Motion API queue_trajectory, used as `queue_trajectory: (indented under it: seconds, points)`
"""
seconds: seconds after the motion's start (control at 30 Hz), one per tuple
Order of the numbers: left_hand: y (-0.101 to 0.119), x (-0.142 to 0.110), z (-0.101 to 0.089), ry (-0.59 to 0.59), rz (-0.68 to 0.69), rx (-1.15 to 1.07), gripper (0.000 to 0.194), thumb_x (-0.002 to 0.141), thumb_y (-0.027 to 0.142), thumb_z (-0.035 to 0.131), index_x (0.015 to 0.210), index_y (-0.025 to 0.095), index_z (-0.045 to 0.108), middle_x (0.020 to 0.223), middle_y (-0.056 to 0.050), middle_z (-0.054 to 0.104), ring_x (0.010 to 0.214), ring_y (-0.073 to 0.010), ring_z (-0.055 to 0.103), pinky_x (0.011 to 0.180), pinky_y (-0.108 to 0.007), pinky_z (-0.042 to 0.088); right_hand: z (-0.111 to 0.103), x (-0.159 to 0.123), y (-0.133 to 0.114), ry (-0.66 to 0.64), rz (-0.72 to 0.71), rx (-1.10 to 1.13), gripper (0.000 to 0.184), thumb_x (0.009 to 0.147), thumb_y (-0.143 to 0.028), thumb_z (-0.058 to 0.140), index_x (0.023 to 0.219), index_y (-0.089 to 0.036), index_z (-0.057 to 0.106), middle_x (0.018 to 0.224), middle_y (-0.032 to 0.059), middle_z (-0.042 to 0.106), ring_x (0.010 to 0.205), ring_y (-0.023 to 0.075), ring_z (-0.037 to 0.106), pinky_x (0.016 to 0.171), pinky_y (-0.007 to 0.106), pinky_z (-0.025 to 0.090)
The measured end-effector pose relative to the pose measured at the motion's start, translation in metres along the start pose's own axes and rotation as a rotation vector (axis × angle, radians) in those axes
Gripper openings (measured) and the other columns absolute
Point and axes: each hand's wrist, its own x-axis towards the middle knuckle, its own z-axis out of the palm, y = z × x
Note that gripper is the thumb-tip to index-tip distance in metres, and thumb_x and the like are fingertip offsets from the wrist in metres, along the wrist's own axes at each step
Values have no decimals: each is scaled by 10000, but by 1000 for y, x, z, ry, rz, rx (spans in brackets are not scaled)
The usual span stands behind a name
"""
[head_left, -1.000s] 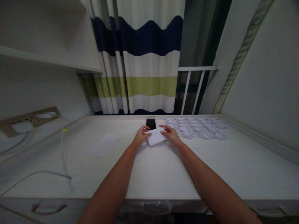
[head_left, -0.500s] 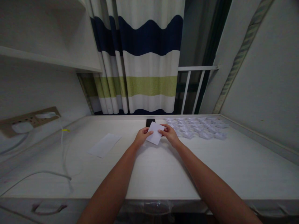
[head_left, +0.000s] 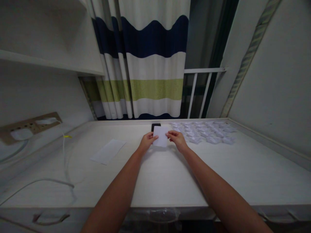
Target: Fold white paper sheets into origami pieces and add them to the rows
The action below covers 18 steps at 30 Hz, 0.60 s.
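A small white sheet of paper [head_left: 160, 140] is held between both hands above the white desk [head_left: 160, 174], standing nearly square to me. My left hand [head_left: 146, 142] pinches its left edge and my right hand [head_left: 177, 140] pinches its right edge. Just behind the paper lies a black phone [head_left: 155, 125], mostly hidden by the sheet. To the right of my right hand lie several small folded white paper pieces [head_left: 206, 132], spread over the desk.
A flat white paper sheet [head_left: 108, 151] lies on the desk at the left. A white cable [head_left: 63, 161] runs from a wall socket strip [head_left: 29, 126]. A striped curtain [head_left: 148, 64] and a white railing [head_left: 201, 90] stand behind the desk.
The paper has been turned in my hands from lying wide and slanted to standing nearly upright and square. Both hands stayed in about the same place.
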Motion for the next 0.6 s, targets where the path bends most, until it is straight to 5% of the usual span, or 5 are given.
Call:
queue_trajectory:
  seconds: [0.6]
  points:
    - [5,-4,3,-10,-16,16,530,490,419,727,913,121,612,851,-85,671,744,-190,614,614,-253,454,-2,1,2,-9,-23,-59,270,496,-384,696,616,-156,614,527,-13,544,495,89,461,487,235,346]
